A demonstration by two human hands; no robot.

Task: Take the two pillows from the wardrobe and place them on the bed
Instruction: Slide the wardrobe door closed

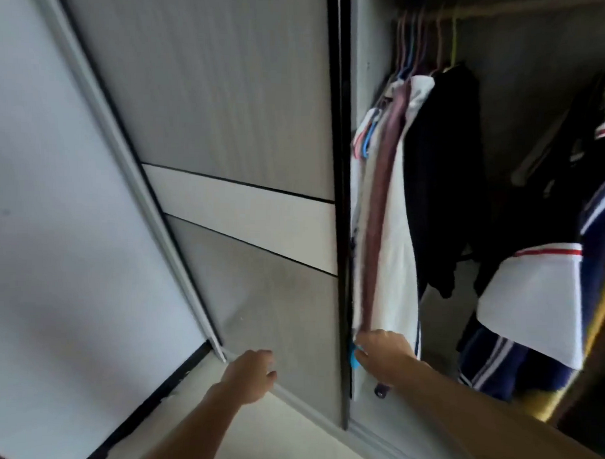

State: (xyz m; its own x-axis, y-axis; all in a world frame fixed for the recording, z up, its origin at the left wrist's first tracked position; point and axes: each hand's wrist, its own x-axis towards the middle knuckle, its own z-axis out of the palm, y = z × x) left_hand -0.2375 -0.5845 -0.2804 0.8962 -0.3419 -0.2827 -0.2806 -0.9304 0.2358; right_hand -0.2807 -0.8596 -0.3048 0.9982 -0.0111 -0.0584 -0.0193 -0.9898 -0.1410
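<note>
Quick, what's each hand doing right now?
Left hand: loosely curled, empty, near the door.
Right hand: at the door's edge; grip cannot be told.

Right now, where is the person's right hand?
In the head view, lower centre-right: the right hand is at the sliding door's black edge, under the hanging white garment.

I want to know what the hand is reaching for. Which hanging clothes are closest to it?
The white garment with the maroon stripe, hanging leftmost beside the sliding door. The right hand is at its bottom hem; the black clothes hang further right.
</note>
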